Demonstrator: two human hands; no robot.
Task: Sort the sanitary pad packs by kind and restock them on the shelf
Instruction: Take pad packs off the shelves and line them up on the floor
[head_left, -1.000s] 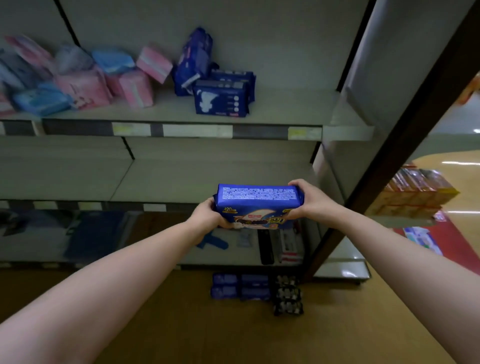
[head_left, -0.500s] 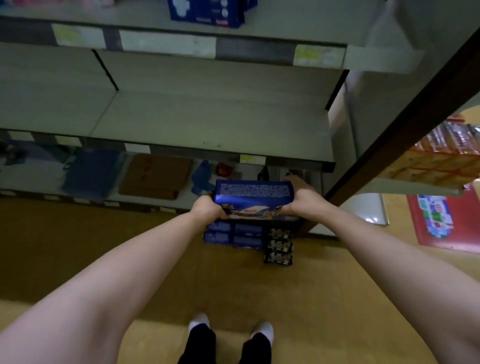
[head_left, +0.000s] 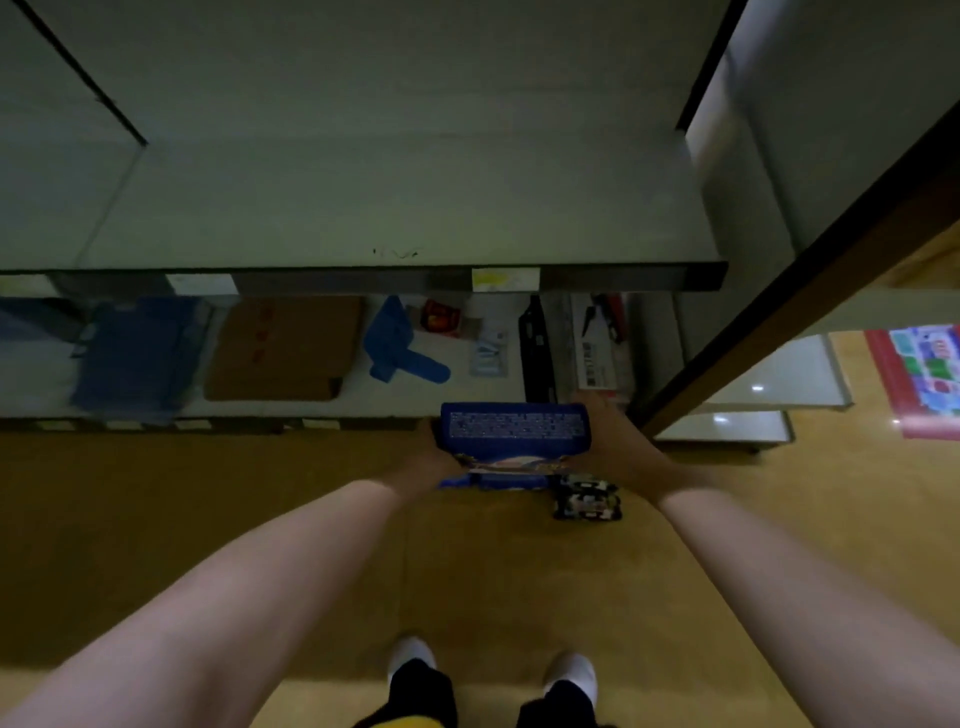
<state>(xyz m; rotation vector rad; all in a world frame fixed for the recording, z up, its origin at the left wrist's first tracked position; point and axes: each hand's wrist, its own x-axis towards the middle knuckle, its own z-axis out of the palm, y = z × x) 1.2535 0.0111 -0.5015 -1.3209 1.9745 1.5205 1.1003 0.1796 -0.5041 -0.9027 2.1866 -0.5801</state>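
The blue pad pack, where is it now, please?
Head view, just right of centre: the blue pad pack is held between left hand and right hand, above the floor packs by the bottom shelf.

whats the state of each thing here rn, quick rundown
blue pack, held level between both hands
left hand, grips the pack's left end
right hand, grips the pack's right end
dark packs, lying on the floor, untouched
cardboard, lying flat on the bottom shelf

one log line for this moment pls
left hand: grips blue pack | right hand: grips same pack | pack: held over floor, not shelved
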